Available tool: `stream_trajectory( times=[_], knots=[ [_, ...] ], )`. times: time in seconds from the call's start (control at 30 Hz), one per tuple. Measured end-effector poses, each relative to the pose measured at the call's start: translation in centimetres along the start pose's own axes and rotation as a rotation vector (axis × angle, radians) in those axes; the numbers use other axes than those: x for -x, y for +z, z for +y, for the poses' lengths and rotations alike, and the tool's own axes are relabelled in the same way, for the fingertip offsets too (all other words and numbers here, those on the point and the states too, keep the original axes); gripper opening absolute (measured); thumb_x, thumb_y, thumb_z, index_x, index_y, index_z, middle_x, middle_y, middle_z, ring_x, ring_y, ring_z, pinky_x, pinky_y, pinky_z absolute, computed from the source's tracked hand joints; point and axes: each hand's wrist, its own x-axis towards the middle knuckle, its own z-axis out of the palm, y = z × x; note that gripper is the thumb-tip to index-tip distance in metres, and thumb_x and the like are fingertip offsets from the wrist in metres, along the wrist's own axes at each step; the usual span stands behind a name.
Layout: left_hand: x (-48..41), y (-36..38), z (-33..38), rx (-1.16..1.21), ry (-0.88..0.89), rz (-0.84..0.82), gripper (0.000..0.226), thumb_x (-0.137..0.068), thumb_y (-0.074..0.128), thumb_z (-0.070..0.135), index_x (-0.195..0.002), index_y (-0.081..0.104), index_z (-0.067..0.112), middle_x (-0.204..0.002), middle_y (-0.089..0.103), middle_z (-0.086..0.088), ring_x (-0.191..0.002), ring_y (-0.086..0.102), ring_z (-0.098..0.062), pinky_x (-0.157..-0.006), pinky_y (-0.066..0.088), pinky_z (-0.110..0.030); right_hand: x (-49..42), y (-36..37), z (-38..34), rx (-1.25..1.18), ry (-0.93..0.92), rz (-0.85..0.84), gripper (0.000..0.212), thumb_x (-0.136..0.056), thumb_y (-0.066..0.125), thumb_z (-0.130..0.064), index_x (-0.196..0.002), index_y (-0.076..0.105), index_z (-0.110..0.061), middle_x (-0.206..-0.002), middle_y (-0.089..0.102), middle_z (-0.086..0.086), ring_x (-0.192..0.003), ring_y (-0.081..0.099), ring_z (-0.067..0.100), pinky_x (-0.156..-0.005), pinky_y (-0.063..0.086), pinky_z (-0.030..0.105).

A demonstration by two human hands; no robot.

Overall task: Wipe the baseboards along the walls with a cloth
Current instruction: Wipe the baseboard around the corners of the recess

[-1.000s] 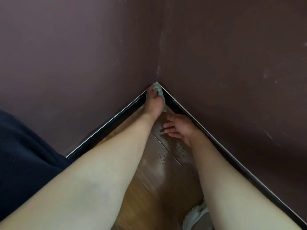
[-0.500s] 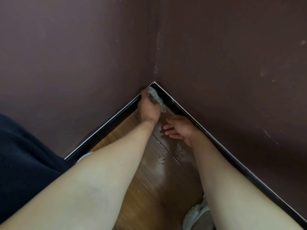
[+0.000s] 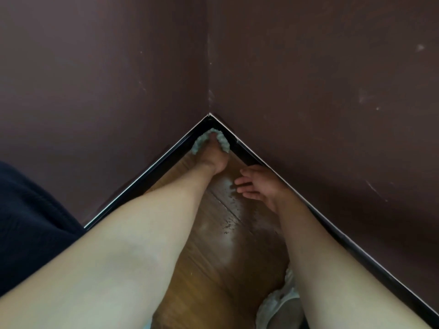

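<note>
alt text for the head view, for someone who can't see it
A person's left hand holds a fluffy grey-green cloth pressed into the corner where two black baseboards meet below dark maroon walls. The right hand rests spread on the glossy brown wooden floor.

Left hand (image 3: 212, 160) holding cloth (image 3: 198, 144) in baseboard (image 3: 154, 172) corner, right hand (image 3: 260, 186) on floor (image 3: 213, 236)

Dark maroon left wall (image 3: 95, 67) & rt wall (image 3: 332, 91) meet at far corner; pale scuffs on rt one. Glossy brown wood floor (image 3: 213, 269) w/ dark specks (image 3: 228, 224) mid-floor. White frilly fabric (image 3: 275, 302) at floor's near edge. Navy fabric (image 3: 31, 222) far left.
</note>
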Motion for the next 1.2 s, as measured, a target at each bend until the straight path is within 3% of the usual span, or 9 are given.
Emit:
stream_trajectory(
  times=[0.17,0.23,0.4,0.5,0.6,0.77,0.9,1.03,1.2],
  knots=[
    [2.6,1.7,-1.8,-0.148,0.155,-0.228,0.070,-0.066,0.048,0.053,-0.136,0.045,0.043,-0.142,0.054,-0.006,-0.127,0.055,-0.028,-0.108,0.045,-0.039,-0.3,1.1,0.1,0.029,-0.008,-0.018,0.030,-0.102,0.051,-0.028,-0.126,0.057,-0.012,-0.103,0.072,0.009,-0.086,0.067,0.022,-0.080,0.055,0.034],
    [3.0,1.8,-1.9,-0.197,0.199,-0.249,0.075,-0.060,0.050,0.063,-0.133,0.046,0.046,-0.141,0.053,-0.004,-0.125,0.056,-0.026,-0.107,0.046,-0.038,-0.2,1.6,-0.1,0.056,-0.021,-0.022,0.029,-0.102,0.050,-0.027,-0.126,0.057,-0.012,-0.094,0.070,0.005,-0.083,0.067,0.020,-0.077,0.054,0.032],
    [0.3,0.3,-2.5,-0.076,0.040,-0.050,0.072,-0.083,0.062,0.040,-0.149,0.035,0.032,-0.146,0.050,-0.004,-0.132,0.051,-0.027,-0.112,0.041,-0.036,0.0,0.6,0.0,0.042,-0.025,0.006,0.028,-0.102,0.052,-0.028,-0.126,0.056,-0.015,-0.108,0.072,0.012,-0.083,0.066,0.021,-0.079,0.054,0.032],
    [-0.8,0.5,-2.1,-0.163,0.016,-0.081,0.077,-0.088,0.061,0.036,-0.155,0.026,0.025,-0.155,0.041,-0.009,-0.140,0.044,-0.029,-0.116,0.036,-0.037,0.1,-0.7,0.7,0.001,0.000,0.044,0.030,-0.100,0.056,-0.034,-0.124,0.058,-0.016,-0.107,0.074,0.009,-0.085,0.069,0.022,-0.080,0.056,0.033],
    [1.4,2.5,-1.4,-0.376,0.131,-0.166,0.080,-0.087,0.062,0.037,-0.156,0.023,0.028,-0.161,0.030,-0.014,-0.144,0.039,-0.033,-0.117,0.037,-0.038,-0.1,-1.3,1.3,-0.042,0.014,0.076,0.030,-0.100,0.055,-0.033,-0.123,0.059,-0.014,-0.107,0.073,0.010,-0.088,0.069,0.023,-0.078,0.055,0.033],
    [4.9,4.5,-1.9,-0.389,0.383,-0.310,0.056,-0.089,0.061,0.031,-0.142,0.044,0.038,-0.144,0.050,-0.006,-0.131,0.051,-0.029,-0.106,0.044,-0.034,0.7,-0.9,1.5,-0.027,0.019,0.095,0.031,-0.102,0.053,-0.029,-0.127,0.057,-0.011,-0.100,0.071,0.010,-0.075,0.066,0.019,-0.073,0.054,0.031],
    [2.0,3.8,-2.8,-0.304,0.180,-0.208,0.075,-0.083,0.063,0.033,-0.151,0.032,0.035,-0.152,0.043,-0.007,-0.134,0.051,-0.029,-0.110,0.044,-0.037,1.4,-1.3,1.6,0.008,0.017,0.112,0.033,-0.101,0.052,-0.027,-0.131,0.053,-0.011,-0.101,0.070,0.010,-0.072,0.064,0.017,-0.068,0.051,0.027],
    [-0.5,2.0,-2.8,-0.262,0.000,-0.174,0.083,-0.087,0.054,0.038,-0.160,0.017,0.024,-0.161,0.032,-0.013,-0.145,0.038,-0.031,-0.121,0.029,-0.035,2.1,-2.3,2.5,-0.024,0.022,0.138,0.031,-0.101,0.053,-0.027,-0.128,0.053,-0.012,-0.100,0.070,0.010,-0.072,0.065,0.018,-0.069,0.052,0.028],
    [3.9,5.0,-0.9,-0.392,0.264,-0.364,0.067,-0.076,0.048,0.054,-0.141,0.044,0.040,-0.147,0.053,-0.006,-0.133,0.053,-0.028,-0.113,0.041,-0.037,2.3,-2.6,3.9,-0.086,0.048,0.205,0.020,-0.103,0.050,-0.025,-0.118,0.057,-0.014,-0.090,0.070,0.006,-0.069,0.065,0.017,-0.065,0.052,0.028]
  ],
)
